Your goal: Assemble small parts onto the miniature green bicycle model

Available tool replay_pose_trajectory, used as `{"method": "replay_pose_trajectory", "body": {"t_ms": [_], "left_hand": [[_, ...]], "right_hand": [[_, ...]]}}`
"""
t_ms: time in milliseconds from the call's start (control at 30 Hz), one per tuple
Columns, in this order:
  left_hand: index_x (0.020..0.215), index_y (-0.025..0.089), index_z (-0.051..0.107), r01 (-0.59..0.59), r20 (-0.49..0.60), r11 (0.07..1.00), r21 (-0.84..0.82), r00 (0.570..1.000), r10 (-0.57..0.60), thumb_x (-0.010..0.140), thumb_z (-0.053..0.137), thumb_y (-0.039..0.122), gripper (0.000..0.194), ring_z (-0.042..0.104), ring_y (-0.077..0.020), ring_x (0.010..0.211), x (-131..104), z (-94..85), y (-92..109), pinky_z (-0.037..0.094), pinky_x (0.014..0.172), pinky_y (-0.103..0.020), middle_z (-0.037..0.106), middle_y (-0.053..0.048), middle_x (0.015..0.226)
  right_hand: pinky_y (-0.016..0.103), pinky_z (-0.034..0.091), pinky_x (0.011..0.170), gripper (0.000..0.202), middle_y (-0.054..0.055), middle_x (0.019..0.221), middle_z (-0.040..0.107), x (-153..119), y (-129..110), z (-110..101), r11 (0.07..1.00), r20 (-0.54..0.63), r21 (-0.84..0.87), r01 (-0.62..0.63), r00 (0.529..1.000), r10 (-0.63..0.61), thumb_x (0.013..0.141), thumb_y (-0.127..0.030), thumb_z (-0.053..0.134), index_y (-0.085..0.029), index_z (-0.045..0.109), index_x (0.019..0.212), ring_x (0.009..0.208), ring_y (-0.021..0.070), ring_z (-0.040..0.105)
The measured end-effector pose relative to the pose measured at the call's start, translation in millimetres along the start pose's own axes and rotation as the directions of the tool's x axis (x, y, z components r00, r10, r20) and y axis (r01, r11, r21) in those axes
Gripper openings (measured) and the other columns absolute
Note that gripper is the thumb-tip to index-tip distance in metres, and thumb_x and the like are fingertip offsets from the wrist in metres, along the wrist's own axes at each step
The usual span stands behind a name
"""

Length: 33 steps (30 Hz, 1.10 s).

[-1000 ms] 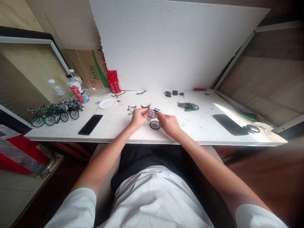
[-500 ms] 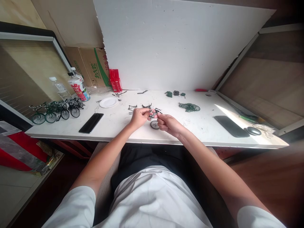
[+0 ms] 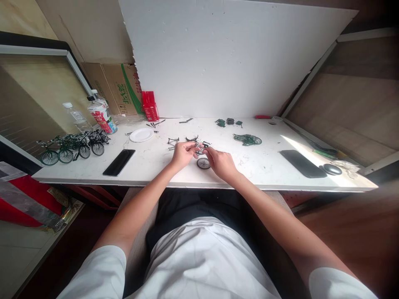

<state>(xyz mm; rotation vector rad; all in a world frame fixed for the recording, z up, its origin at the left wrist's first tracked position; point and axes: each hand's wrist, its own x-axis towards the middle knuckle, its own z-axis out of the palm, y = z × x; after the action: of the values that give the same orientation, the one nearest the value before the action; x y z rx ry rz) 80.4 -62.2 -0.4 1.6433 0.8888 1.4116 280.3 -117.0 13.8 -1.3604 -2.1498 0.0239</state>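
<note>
Over the front middle of the desk, my left hand (image 3: 183,155) pinches a small, partly built model bicycle between thumb and fingers. Its spoked wheel (image 3: 203,163) shows below the fingertips; whether it rests on the desk I cannot tell. My right hand (image 3: 223,163) is closed in a pinch against the same model from the right, and its fingers hide whatever they grip. Just behind the hands lie a black bicycle frame part (image 3: 173,143) and curved black parts (image 3: 191,138). To the right is a pile of dark green bicycle frames (image 3: 247,139).
Several finished model bicycles (image 3: 73,147) stand at the left, near bottles (image 3: 102,116). A black phone (image 3: 119,162) and a white plate (image 3: 141,135) lie left of the hands. Small green parts (image 3: 221,123) sit at the back. A dark flat case (image 3: 301,163) and a mouse (image 3: 332,169) are right.
My right hand has turned over slightly, with its fingers now reaching more forward onto the model. The left hand keeps its hold; the view has shifted a little.
</note>
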Motion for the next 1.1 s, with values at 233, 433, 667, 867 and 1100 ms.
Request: {"method": "replay_pose_trajectory", "body": {"t_ms": [233, 433, 667, 867, 1100], "left_hand": [[0.092, 0.014, 0.088, -0.043, -0.032, 0.998, -0.043, 0.999, 0.042, 0.087, 0.081, 0.032, 0.02, 0.076, -0.015, 0.065, -4, 5.7, -6, 0.063, 0.056, -0.025, 0.087, -0.013, 0.104], [0.09, 0.014, 0.087, -0.06, -0.033, 0.998, -0.026, 0.998, 0.059, 0.087, 0.079, 0.035, 0.023, 0.079, -0.0172, 0.071, -5, 7.2, -5, 0.061, 0.054, -0.024, 0.087, -0.015, 0.104], [0.106, 0.015, 0.088, -0.031, 0.034, 0.999, 0.032, 0.999, 0.03, 0.092, 0.08, 0.042, 0.031, 0.076, -0.0144, 0.064, -3, 2.7, -16, 0.062, 0.061, -0.026, 0.087, -0.013, 0.108], [0.107, 0.015, 0.087, 0.0, 0.045, 1.0, 0.028, 0.999, -0.001, 0.089, 0.085, 0.042, 0.032, 0.073, -0.0133, 0.058, -2, 1.9, -15, 0.061, 0.06, -0.026, 0.087, -0.013, 0.109], [0.086, 0.014, 0.085, 0.025, 0.001, 1.0, -0.006, 1.0, -0.025, 0.083, 0.086, 0.035, 0.022, 0.071, -0.0139, 0.054, -2, 4.4, -11, 0.06, 0.054, -0.026, 0.087, -0.013, 0.096]], "right_hand": [[0.03, 0.028, 0.057, 0.057, -0.005, 0.06, 0.039, 3, -6, -2, 0.688, 0.167, 0.699, -0.197, 0.98, 0.111, 0.11, -0.07, 0.049, -0.019, 0.069, 0.095, 0.053, 0.0138, 0.033], [0.025, 0.012, 0.048, 0.036, -0.012, 0.063, 0.02, 8, -3, -15, 0.105, 0.543, 0.832, -0.545, 0.838, 0.042, 0.1, -0.054, 0.075, -0.022, 0.06, 0.094, 0.053, 0.009, 0.013], [0.027, 0.019, 0.051, 0.042, -0.01, 0.061, 0.026, 10, -2, -12, 0.406, 0.45, 0.782, -0.473, 0.879, 0.158, 0.108, -0.059, 0.058, -0.02, 0.065, 0.096, 0.05, 0.0107, 0.022], [0.032, 0.029, 0.063, 0.033, 0.002, 0.07, 0.061, 4, 3, -2, 0.959, 0.014, 0.285, -0.005, 1.0, 0.001, 0.116, -0.043, 0.045, -0.02, 0.067, 0.105, 0.058, 0.0183, 0.047], [0.032, 0.03, 0.066, 0.037, 0.005, 0.071, 0.064, 3, 11, 2, 0.98, 0.056, 0.197, 0.028, 0.998, -0.04, 0.116, -0.041, 0.042, -0.02, 0.067, 0.1, 0.059, 0.0199, 0.048]]}}
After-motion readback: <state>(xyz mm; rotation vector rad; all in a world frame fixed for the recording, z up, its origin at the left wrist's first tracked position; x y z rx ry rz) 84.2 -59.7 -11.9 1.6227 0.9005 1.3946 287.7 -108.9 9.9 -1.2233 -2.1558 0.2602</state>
